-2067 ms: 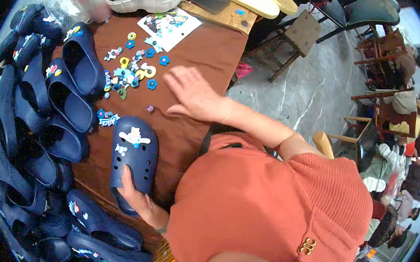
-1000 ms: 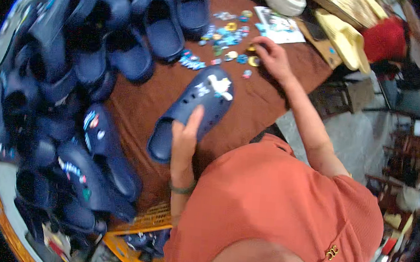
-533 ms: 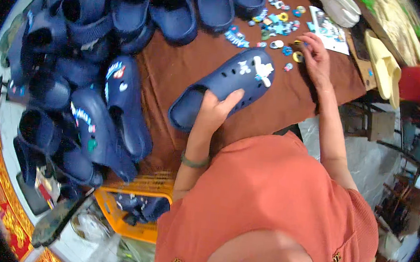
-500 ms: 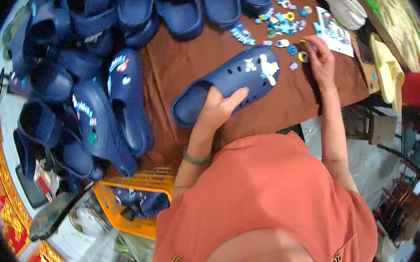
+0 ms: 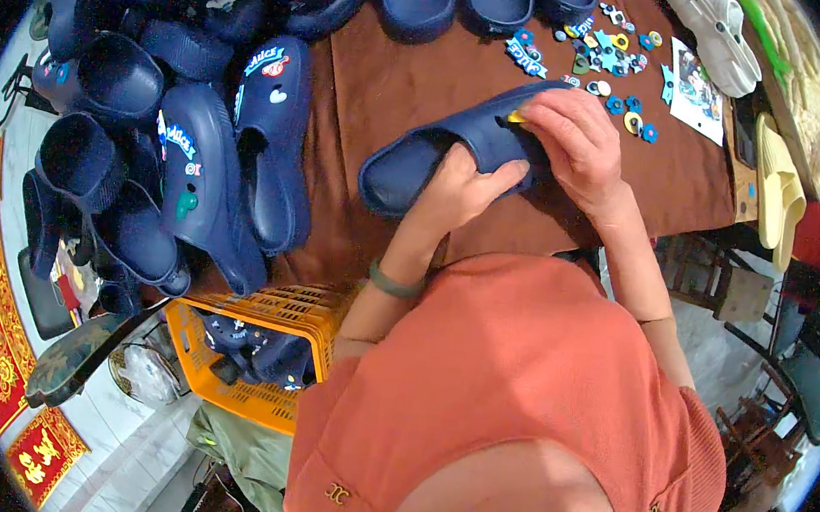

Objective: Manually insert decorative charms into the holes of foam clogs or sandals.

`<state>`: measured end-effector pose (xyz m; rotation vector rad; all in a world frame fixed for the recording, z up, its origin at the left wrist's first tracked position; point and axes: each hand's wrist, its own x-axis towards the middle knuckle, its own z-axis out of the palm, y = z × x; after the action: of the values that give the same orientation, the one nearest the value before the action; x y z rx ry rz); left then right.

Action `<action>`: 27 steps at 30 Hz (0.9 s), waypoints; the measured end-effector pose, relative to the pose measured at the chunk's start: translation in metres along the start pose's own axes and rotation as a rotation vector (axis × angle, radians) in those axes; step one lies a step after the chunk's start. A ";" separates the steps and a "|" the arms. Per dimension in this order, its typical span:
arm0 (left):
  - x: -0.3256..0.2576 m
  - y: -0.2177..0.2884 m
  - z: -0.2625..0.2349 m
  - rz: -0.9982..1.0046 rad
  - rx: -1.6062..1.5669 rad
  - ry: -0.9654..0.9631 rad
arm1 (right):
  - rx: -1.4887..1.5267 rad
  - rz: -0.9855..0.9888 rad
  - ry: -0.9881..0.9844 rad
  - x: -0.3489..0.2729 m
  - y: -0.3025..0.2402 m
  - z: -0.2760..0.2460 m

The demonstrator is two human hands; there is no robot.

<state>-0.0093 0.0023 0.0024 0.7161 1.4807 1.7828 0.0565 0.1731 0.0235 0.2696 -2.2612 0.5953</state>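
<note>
My left hand (image 5: 462, 190) grips a navy blue clog (image 5: 403, 172) by its near side, thumb along the upper and fingers inside the opening. The clog lies at a slant over the brown cloth, toe toward the far right. Above its toe, my right hand (image 5: 576, 144) pinches a small yellow shoe charm (image 5: 517, 117) against the upper. That hand covers most of the toe and the white charms there. Beyond it lies a scatter of loose shoe charms (image 5: 603, 54) in blue, white and yellow. Two decorated navy clogs (image 5: 196, 193) rest to the left.
More navy clogs (image 5: 408, 2) line the far edge and pile up at the left. An orange plastic basket (image 5: 289, 416) with clogs inside stands below the table's near left edge. White clogs (image 5: 717, 39), a printed card (image 5: 694, 96) and pale yellow slippers (image 5: 777, 186) are at the right.
My right hand has come left from beside the loose charms to the clog's toe, bringing the yellow charm. My left hand keeps its hold on the clog. The view has shifted somewhat.
</note>
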 end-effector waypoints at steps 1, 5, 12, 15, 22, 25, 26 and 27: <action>0.000 -0.004 -0.001 0.002 -0.009 -0.004 | -0.027 -0.037 0.010 0.001 0.001 0.004; 0.001 -0.011 -0.002 -0.008 -0.008 -0.004 | -0.024 -0.090 -0.052 0.004 -0.001 0.005; 0.007 -0.016 -0.005 0.001 0.139 0.009 | -0.065 -0.092 -0.139 0.003 -0.017 0.006; 0.005 -0.014 -0.004 0.014 0.194 0.001 | -0.116 -0.087 -0.251 0.007 -0.026 0.001; 0.006 -0.005 -0.009 -0.113 0.403 -0.009 | -0.296 -0.083 -0.510 0.010 -0.042 -0.003; 0.011 -0.010 -0.014 -0.168 0.401 -0.040 | -0.333 -0.031 -0.507 0.002 -0.039 0.002; 0.012 -0.015 -0.014 -0.135 0.348 -0.023 | -0.339 -0.027 -0.498 -0.001 -0.036 0.006; 0.014 -0.018 -0.014 -0.128 0.354 -0.048 | -0.348 -0.008 -0.470 -0.003 -0.032 0.010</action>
<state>-0.0258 0.0067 -0.0184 0.8107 1.7899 1.4134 0.0642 0.1404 0.0266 0.2631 -2.7624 0.1285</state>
